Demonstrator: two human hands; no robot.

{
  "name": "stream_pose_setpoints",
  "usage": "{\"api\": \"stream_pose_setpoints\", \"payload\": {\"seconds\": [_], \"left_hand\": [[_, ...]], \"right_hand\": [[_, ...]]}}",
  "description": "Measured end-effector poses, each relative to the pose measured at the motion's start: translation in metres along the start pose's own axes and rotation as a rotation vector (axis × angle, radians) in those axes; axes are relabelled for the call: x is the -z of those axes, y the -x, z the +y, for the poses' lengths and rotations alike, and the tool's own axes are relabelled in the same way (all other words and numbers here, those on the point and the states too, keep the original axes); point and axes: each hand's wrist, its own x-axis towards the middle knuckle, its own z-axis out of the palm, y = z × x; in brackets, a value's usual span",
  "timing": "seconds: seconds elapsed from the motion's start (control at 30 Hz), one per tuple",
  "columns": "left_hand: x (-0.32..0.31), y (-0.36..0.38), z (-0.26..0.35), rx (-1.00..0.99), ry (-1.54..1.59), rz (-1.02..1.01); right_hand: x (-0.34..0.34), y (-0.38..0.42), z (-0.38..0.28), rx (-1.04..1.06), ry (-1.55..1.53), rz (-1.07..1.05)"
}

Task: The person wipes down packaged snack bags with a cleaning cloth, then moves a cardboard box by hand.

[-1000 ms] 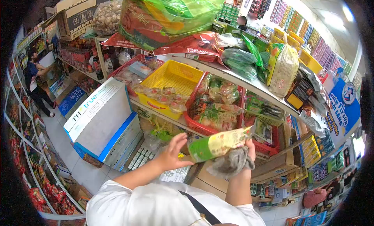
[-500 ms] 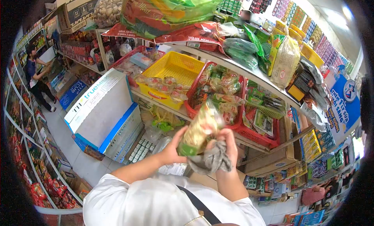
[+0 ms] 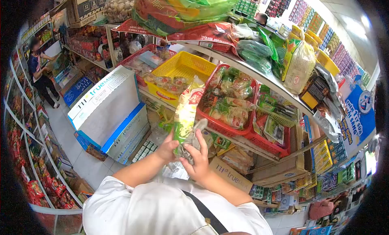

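A yellow, white and green food packet [image 3: 189,103] stands upright in front of my chest, glare on its face. Its lower left side is gripped by my left hand [image 3: 167,148]. Fingers of my right hand [image 3: 197,156] are curled round a grey cloth [image 3: 188,148], which presses against the packet's lower right side. Behind the packet are a yellow basket [image 3: 186,65] with clear packs along its front and a red basket [image 3: 221,127] filled with bagged goods.
White TH true MILK cartons [image 3: 109,109] stand at left. A shelf edge [image 3: 251,69] carrying large bags runs above the baskets. Another person [image 3: 40,73] stands in the far left aisle. Cardboard boxes [image 3: 279,168] sit at right.
The packet has gone from tilted to upright, and both hands have moved left with it. The cloth has shifted from below the packet to its lower right side.
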Motion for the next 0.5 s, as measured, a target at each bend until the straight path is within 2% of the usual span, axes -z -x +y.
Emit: {"api": "stream_pose_setpoints", "payload": {"seconds": [0.13, 0.23, 0.3, 0.43, 0.5], "left_hand": [[0.009, 0.003, -0.016, 0.027, -0.050, -0.058], [0.008, 0.012, -0.029, 0.081, -0.156, -0.108], [0.001, 0.014, -0.040, 0.084, -0.284, -0.143], [0.001, 0.002, -0.031, -0.042, -0.248, -0.030], [-0.002, -0.008, -0.017, -0.147, -0.208, 0.101]], "right_hand": [[0.011, -0.011, 0.007, 0.140, 0.102, 0.084], [0.034, -0.033, 0.007, 0.010, 0.245, 0.184], [0.038, -0.040, 0.010, -0.174, 0.038, 0.348], [0.035, -0.027, 0.010, -0.165, 0.053, 0.179], [0.023, -0.015, -0.005, -0.144, 0.075, 0.060]]}}
